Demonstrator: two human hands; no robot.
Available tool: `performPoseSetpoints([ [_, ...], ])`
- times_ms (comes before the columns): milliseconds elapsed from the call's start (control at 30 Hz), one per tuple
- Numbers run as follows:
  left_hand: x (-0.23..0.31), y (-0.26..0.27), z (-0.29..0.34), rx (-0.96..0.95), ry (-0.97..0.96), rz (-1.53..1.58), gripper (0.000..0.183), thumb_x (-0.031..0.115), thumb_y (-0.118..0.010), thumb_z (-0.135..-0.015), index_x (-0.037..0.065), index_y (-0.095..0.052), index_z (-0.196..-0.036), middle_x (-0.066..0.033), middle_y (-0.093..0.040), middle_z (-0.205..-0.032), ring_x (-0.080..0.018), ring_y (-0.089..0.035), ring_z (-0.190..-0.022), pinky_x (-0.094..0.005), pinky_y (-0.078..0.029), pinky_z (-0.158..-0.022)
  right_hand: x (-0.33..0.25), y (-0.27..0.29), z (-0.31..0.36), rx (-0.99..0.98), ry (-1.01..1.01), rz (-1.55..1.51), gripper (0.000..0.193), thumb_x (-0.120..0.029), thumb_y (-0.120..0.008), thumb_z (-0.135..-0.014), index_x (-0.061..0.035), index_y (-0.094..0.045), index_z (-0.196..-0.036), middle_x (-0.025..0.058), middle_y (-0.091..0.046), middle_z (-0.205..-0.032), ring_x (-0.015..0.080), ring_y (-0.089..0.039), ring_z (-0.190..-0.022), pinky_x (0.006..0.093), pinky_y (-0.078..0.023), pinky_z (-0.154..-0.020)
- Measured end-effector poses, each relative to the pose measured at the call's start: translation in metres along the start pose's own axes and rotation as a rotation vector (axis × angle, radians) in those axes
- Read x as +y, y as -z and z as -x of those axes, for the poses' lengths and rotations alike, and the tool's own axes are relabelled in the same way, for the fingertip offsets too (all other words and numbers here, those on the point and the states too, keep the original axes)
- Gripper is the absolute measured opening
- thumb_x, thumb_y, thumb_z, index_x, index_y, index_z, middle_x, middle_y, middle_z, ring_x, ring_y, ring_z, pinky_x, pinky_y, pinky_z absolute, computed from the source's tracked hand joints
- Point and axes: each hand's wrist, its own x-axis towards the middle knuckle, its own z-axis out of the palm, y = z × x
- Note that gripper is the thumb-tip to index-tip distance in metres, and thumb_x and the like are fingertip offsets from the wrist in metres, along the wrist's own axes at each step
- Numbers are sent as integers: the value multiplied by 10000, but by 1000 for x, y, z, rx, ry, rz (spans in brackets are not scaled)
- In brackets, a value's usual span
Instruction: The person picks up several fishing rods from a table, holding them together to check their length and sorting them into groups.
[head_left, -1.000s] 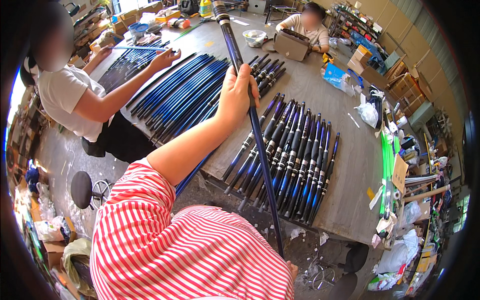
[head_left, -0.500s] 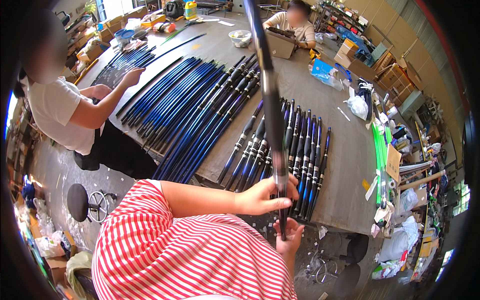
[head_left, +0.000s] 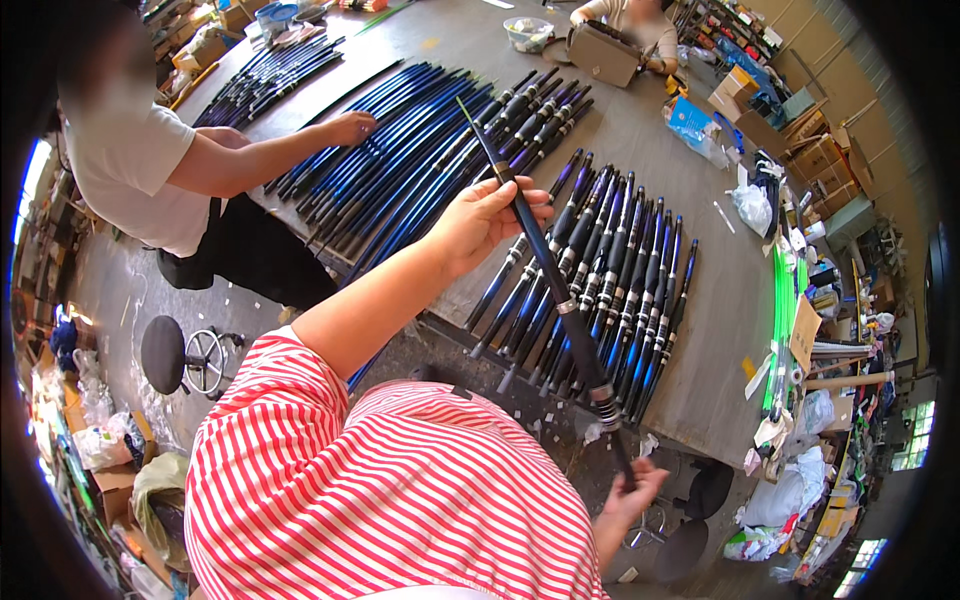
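Observation:
A dark fishing rod slants across in front of me, with a thin pale-green tip at its upper end and metal rings on its lower part. My left hand is closed around the upper part, thumb lying along it. Down at the butt end, my right hand grips the rod, its fingers partly hidden. Beyond the rod, several finished-looking rods with black grips lie side by side on the grey table, close to its near edge.
Blue rod sections cover the table's left part, where a person in a white shirt reaches over them. Another person sits at the far side behind a box. Bright green rods and plastic bags line the right side.
The rod has tilted from near upright to a slant, its tip now to the left. My left hand moved up and left, my right hand slightly right. The white-shirted person's arm now extends over the blue sections.

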Motion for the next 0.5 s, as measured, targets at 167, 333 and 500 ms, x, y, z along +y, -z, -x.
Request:
performPoseSetpoints([
  [167,-49,17,24,-115,256,49,243,169,-456,-881,18,-508,-1065,-140,-559,-1045,-248,-558,-972,-379,-443,-871,-33,-36,-5,-189,125,-464,472,-437,-469,-841,-40,-508,-1095,117,-625,-884,130,-573,-618,214,-496,-543],
  [333,-70,24,47,-223,450,19,388,161,-537,-834,-6,-440,-1171,-150,-558,-1053,-245,-567,-959,-367,-457,-851,-18,-61,-4,-72,-10,-272,338,-416,-491,-840,-100,-552,-944,87,-627,-716,170,-584,-546,244,-476,-490],
  [500,-38,66,35,-309,413,150,672,464,-464,-821,-27,-320,-1257,-212,-492,-1143,-310,-531,-1009,-397,-432,-872,-32,-29,-6,-2,5,-261,292,-388,-549,-810,-108,-558,-891,84,-629,-705,173,-575,-505,243,-468,-447],
])
